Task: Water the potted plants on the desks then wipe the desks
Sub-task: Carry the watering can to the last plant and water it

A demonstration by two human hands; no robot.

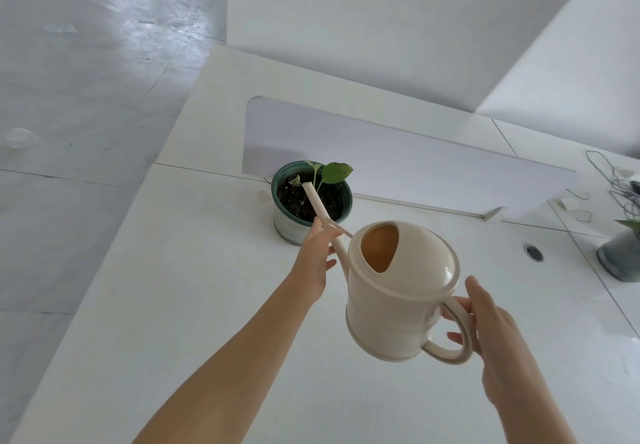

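Cream plastic watering can [398, 298] sits in the lower centre-right of the frame, held in the air above a white desk [173, 287] and tipped toward the upper left. The right hand [491, 332], at the lower right, grasps the can's loop handle [457, 357], with the fingers threaded through the loop and the thumb lying along its outer edge. The left hand [317, 256], just left of centre, holds the long thin spout [317, 206] near where a brace joins it to the can, thumb on the near side and fingers curled under it. The spout's tip lies over the dark soil [294, 199] of a potted plant [294, 225], a green-rimmed pot standing on the desk at the centre of the frame with a few small green leaves [336, 172] on thin stems; whether water is coming out cannot be told. Just behind the pot a pale divider panel [381, 159] runs from the centre toward the right. At the right edge stands a second pot [620, 256], greyish and partly cut off, with a tangle of dark cables [620, 187] above it and a round cable hole [534, 252] in the desk to its left. Grey floor [69, 62] fills the left side and upper left.
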